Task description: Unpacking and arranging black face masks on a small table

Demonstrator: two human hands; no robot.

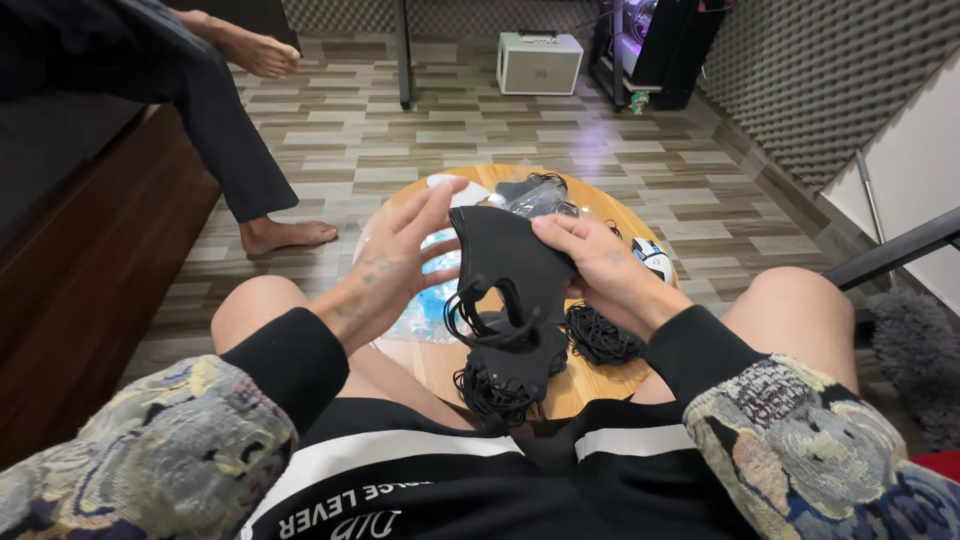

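My right hand (598, 262) grips a black face mask (508, 262) by its right edge, holding it up over a small round wooden table (600, 380). My left hand (402, 258) is spread open with its fingers against the mask's left edge. The mask's black ear loops (478, 312) dangle below it. Under it lies a stack of more black masks (512, 362) with tangled loops, and another bundle of black loops (600, 336) rests by my right wrist.
A clear plastic bag (535, 200) and more black masks lie at the table's far side, with a white computer mouse (655, 258) at its right. Another person's bare feet (285, 236) rest on the floor to the left. A white box (540, 62) stands farther back.
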